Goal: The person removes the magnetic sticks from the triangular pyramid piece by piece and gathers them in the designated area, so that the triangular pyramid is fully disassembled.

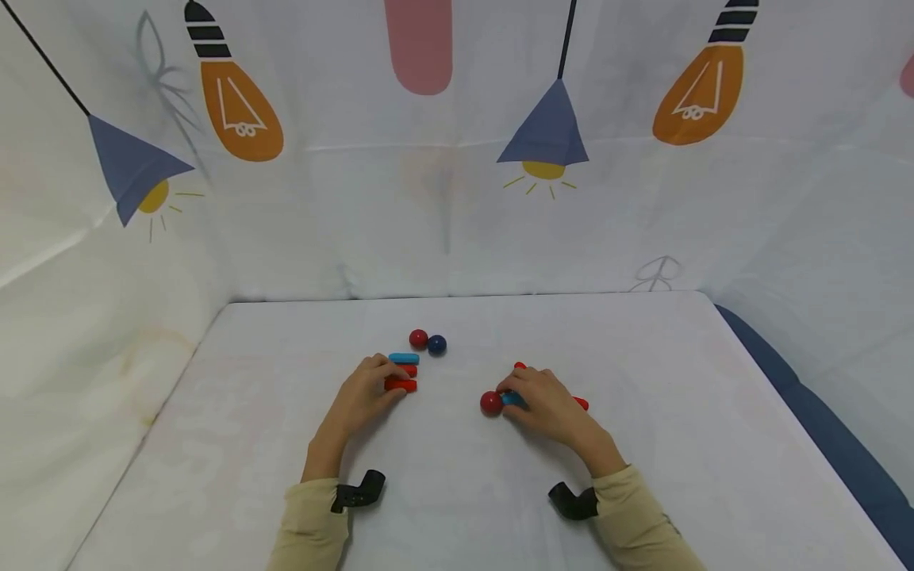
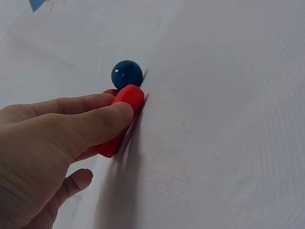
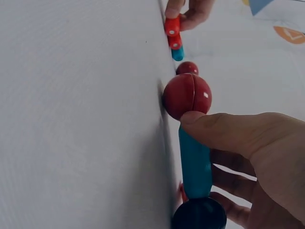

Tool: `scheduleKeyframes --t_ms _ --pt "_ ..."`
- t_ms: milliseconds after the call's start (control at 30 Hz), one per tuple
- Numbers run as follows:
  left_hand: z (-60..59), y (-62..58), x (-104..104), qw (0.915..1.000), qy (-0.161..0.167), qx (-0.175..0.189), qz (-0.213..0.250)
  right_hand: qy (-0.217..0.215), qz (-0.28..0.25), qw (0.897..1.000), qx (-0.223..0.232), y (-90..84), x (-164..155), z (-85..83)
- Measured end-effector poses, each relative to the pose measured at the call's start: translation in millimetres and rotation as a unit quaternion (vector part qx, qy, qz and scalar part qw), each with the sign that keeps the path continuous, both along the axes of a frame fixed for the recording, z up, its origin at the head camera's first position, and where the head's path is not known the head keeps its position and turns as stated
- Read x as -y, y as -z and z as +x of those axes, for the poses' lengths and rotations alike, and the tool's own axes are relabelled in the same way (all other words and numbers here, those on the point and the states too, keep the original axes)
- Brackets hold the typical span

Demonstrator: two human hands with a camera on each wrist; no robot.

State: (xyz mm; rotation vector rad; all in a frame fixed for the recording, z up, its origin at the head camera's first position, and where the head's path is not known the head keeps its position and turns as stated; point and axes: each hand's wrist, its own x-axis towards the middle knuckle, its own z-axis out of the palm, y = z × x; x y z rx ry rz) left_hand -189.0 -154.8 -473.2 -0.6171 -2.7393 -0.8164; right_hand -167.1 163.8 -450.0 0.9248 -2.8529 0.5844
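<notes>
My left hand [image 1: 366,395] pinches a red rod [image 2: 123,114] between thumb and fingers. Beyond it in the head view lie another red rod [image 1: 410,370] and a light blue rod [image 1: 404,358], side by side. My right hand [image 1: 546,404] grips a light blue rod [image 3: 194,164], with the thumb up against a red ball [image 3: 187,96] at the rod's end. At its other end sits a dark blue ball [image 3: 199,214], which the hand covers in the head view.
A red ball [image 1: 418,339] and a dark blue ball [image 1: 437,345] sit together farther back on the white table [image 1: 457,492]. Red pieces show past the right hand, one behind its fingers [image 1: 520,365] and one to its right [image 1: 581,404]. A patterned white cloth [image 1: 357,214] hangs behind.
</notes>
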Motion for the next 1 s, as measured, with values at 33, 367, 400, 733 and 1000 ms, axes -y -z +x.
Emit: scheduleKeyframes --t_ms 33,367,400,733,1000 --pt "-0.5 1.1 0.3 1.0 -0.002 -0.006 0.003 0.003 -0.001 1.0 -0.001 0.6 -0.2 -0.2" --pt "-3.0 7.9 1.2 0.9994 -0.022 -0.022 0.015 0.018 0.001 1.0 -0.007 3.6 0.2 -0.1" --pt "-3.0 8.1 0.8 0.9993 -0.024 -0.024 0.018 0.018 0.0 1.0 -0.005 3.6 0.2 0.0" --pt "-7.1 13.8 -9.3 0.9979 -0.039 -0.043 0.029 0.019 0.004 1.0 0.004 5.3 0.0 -0.5" --pt "-5.6 14.5 -10.5 0.9983 -0.039 -0.032 0.03 0.018 0.003 1.0 0.003 6.6 -1.0 -1.3"
